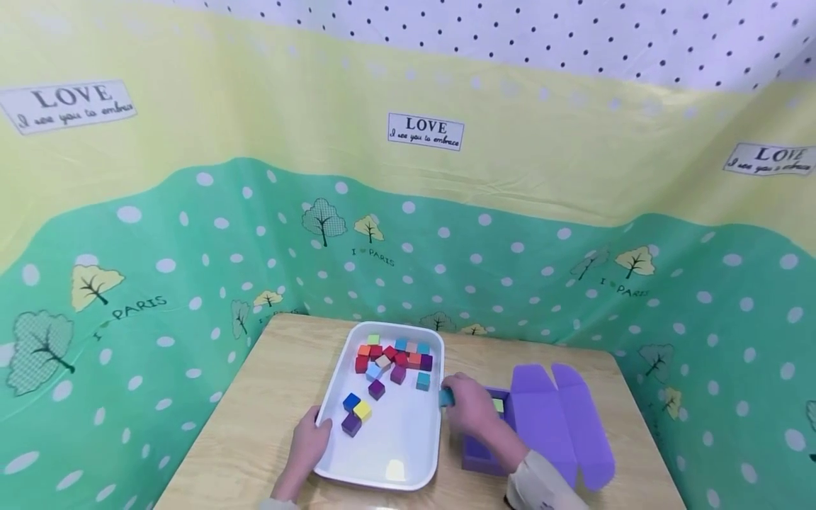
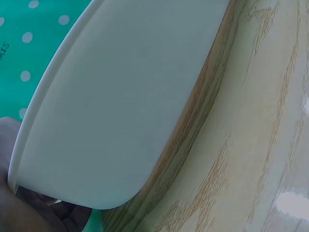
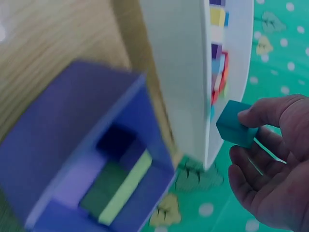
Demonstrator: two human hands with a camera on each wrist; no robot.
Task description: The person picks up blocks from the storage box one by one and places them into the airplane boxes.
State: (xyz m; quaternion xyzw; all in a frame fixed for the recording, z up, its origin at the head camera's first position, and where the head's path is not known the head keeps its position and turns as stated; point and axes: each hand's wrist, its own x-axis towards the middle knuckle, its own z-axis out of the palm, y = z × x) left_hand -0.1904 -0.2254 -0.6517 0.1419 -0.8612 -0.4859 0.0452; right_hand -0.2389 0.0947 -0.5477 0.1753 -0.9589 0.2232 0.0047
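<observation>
Teal cube [image 3: 236,123] pinched in right hand [image 3: 285,188] near white tray [image 3: 181,72]

The thumb presses one face of the cube, with the other fingers curled beneath it. Past the rim, coloured blocks [image 3: 218,17] show in a narrow strip: yellow, purple, blue, red. An open violet box [image 3: 72,121], slightly blurred, stands apart from the tray and holds a green block [image 3: 126,187] with one pale face. Wood-grained bench [image 3: 58,38] shows behind; white-dotted green cloth [image 3: 207,188] fills the right side.
</observation>
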